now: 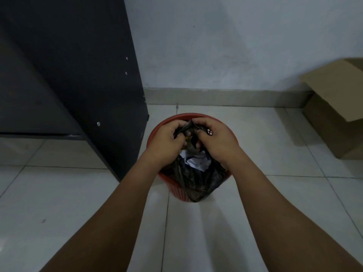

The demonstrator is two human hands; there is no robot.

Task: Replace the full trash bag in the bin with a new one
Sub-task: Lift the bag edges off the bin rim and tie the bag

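A round red bin (176, 190) stands on the tiled floor, lined with a black trash bag (196, 183). White crumpled paper (196, 160) shows inside the bag's mouth. Over the far side of the bin, my left hand (168, 139) and my right hand (218, 139) each grip bunched black plastic from the bag's top edge, held close together. The near part of the bag hangs over the bin's front rim. No new bag is in view.
A dark cabinet (78, 75) stands close to the bin's left. A cardboard box (337, 110) with an open flap sits at the right against the pale wall (225, 42). Pale floor tiles (59, 203) spread around the bin.
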